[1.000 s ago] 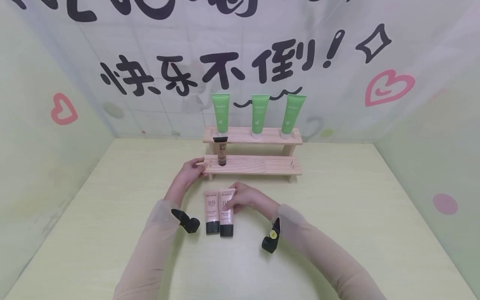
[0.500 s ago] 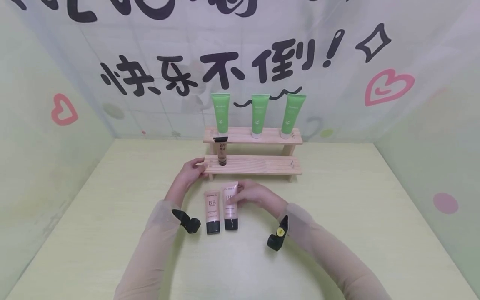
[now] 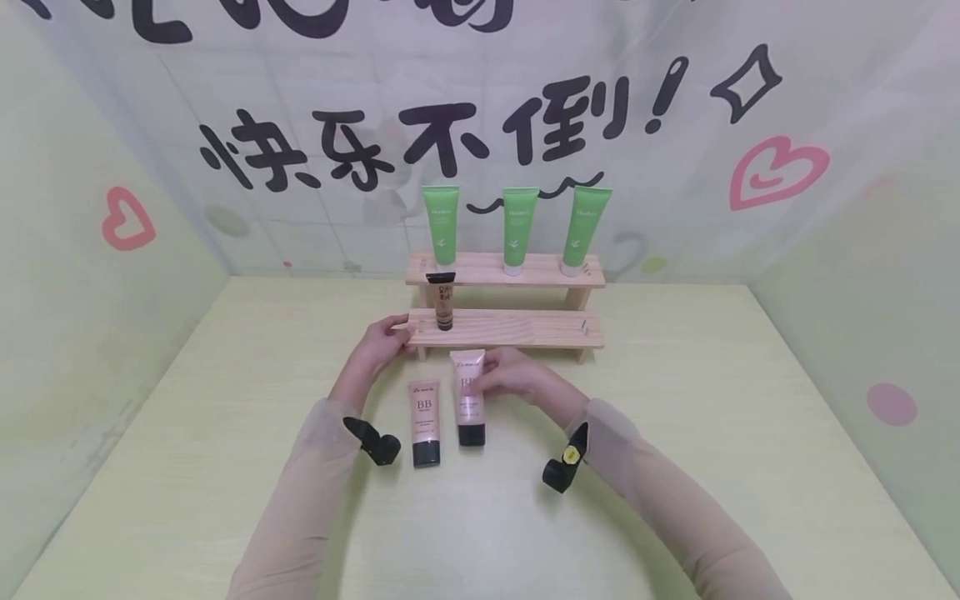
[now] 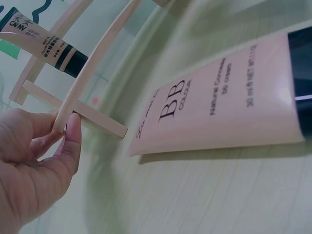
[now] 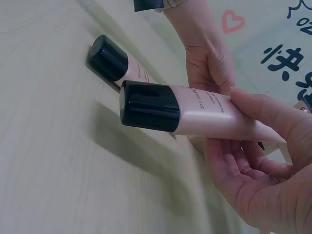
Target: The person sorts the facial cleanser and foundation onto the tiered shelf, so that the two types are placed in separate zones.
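My right hand [image 3: 512,372] pinches a pink BB cream tube [image 3: 468,400] with a black cap, thumb on its front. In the right wrist view this tube [image 5: 209,114] is off the table, its shadow below it. A second pink BB cream tube [image 3: 424,421] lies on the table to the left, cap toward me. My left hand [image 3: 382,343] grips the left end of the lower step of a wooden two-step rack [image 3: 517,329]; the left wrist view shows thumb and fingers around the board's end. On that step a small brown tube [image 3: 444,304] stands near the left end.
Three green tubes [image 3: 519,229] stand spaced along the rack's upper step. Behind the rack rises a wall covering [image 3: 315,233] with black writing. The pale table [image 3: 465,525] runs between side walls, and a black wrist camera [image 3: 562,468] sits on the right sleeve.
My right hand has lifted one pink BB cream tube from beside the other and carried it right and toward the rack. My left hand stays on the rack.
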`<control>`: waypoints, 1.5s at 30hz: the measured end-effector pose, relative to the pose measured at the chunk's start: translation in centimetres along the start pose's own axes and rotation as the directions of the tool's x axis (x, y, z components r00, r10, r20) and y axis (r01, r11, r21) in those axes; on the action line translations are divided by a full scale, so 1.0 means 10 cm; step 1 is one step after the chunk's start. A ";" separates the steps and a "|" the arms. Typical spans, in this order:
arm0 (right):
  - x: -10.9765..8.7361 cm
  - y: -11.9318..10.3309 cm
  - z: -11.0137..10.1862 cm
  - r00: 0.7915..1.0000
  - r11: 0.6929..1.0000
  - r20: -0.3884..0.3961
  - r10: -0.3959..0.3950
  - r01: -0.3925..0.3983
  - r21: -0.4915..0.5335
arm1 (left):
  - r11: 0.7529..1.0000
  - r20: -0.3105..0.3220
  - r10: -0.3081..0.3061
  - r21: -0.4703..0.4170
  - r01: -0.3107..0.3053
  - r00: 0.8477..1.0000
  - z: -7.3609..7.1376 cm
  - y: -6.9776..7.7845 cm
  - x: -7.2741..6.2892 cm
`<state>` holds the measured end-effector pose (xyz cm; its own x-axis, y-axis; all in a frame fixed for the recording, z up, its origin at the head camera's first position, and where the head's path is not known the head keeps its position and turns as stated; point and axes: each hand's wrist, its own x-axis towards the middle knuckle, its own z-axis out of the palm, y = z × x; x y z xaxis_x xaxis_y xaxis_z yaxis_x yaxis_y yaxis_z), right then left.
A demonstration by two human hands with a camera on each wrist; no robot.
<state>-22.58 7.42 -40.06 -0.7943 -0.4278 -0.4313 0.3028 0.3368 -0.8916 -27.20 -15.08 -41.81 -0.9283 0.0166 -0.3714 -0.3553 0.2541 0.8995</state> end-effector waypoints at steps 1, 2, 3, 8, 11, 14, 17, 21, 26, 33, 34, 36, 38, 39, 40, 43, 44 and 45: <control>-0.01 -0.01 -0.01 1.000 1.000 -0.001 -0.005 0.005 -0.006 | 1.000 0.002 0.003 -0.002 -0.003 1.000 0.00 0.00 0.00; -0.01 -0.01 -0.01 1.000 1.000 -0.002 -0.007 0.007 -0.006 | 1.000 0.002 0.002 -0.001 -0.002 1.000 0.00 0.00 0.00; -0.02 -0.02 -0.02 1.000 1.000 -0.005 -0.006 0.006 -0.009 | 1.000 0.002 0.003 -0.003 -0.003 1.000 0.00 0.00 0.00; -0.05 -0.06 -0.06 1.000 1.000 -0.025 -0.007 0.006 -0.020 | 1.000 0.002 0.007 -0.003 -0.007 1.000 -0.01 -0.02 0.00; -0.06 -0.08 -0.09 0.999 0.999 -0.031 -0.018 0.018 -0.027 | 1.000 0.005 0.004 0.002 -0.004 1.000 -0.02 -0.04 0.01; -0.08 -0.10 -0.12 0.999 0.999 -0.032 -0.033 0.032 -0.019 | 1.000 0.003 -0.006 -0.001 0.006 1.000 -0.02 -0.05 0.02; -0.09 -0.10 -0.15 0.998 0.999 -0.031 -0.052 0.051 -0.014 | 1.000 0.005 -0.005 -0.005 0.005 1.000 -0.02 -0.06 0.02; -0.10 -0.11 -0.20 0.996 0.996 -0.031 -0.082 0.081 -0.023 | 1.000 0.012 0.005 -0.006 -0.005 1.000 -0.03 -0.06 0.01; -0.13 -0.14 -0.26 0.994 0.994 -0.036 -0.106 0.105 -0.024 | 1.000 0.007 0.014 -0.014 -0.014 1.000 -0.02 -0.07 0.00; -0.15 -0.19 -0.35 0.990 0.994 -0.086 -0.113 0.111 -0.022 | 1.000 0.004 -0.006 0.005 0.006 1.000 -0.02 -0.07 0.00; -0.16 -0.20 -0.36 0.989 0.993 -0.091 -0.117 0.116 -0.020 | 1.000 0.004 -0.008 0.006 0.008 1.000 -0.02 -0.06 0.00; -0.16 -0.22 -0.39 0.988 0.993 -0.097 -0.120 0.119 -0.016 | 1.000 0.005 -0.010 0.006 0.010 1.000 -0.02 -0.05 0.01; -0.17 -0.23 -0.41 0.988 0.993 -0.100 -0.121 0.120 -0.010 | 1.000 0.004 -0.011 0.004 0.011 1.000 -0.02 -0.04 0.01; -0.18 -0.24 -0.42 0.988 0.993 -0.102 -0.119 0.119 -0.004 | 1.000 0.005 -0.010 0.003 0.010 1.000 -0.02 -0.04 0.01; -0.18 -0.25 -0.43 0.988 0.993 -0.103 -0.117 0.118 -0.001 | 1.000 0.003 -0.010 -0.002 0.010 1.000 -0.01 -0.03 0.01; -0.19 -0.27 -0.46 0.988 0.994 -0.113 -0.109 0.111 0.008 | 1.000 0.000 -0.012 0.000 0.012 1.000 -0.01 -0.02 0.02; -0.20 -0.28 -0.47 0.988 0.994 -0.113 -0.110 0.111 0.007 | 1.000 0.000 -0.012 -0.001 0.012 1.000 0.00 -0.02 0.02; -0.20 -0.29 -0.48 0.987 0.994 -0.118 -0.109 0.111 0.007 | 1.000 0.000 -0.013 -0.001 0.013 1.000 0.00 -0.01 0.02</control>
<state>-24.38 11.36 -35.92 -0.8790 -0.3603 -0.3124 0.2168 0.2815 -0.9347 -27.34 -15.15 -42.01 -0.9238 0.0130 -0.3827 -0.3672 0.2533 0.8950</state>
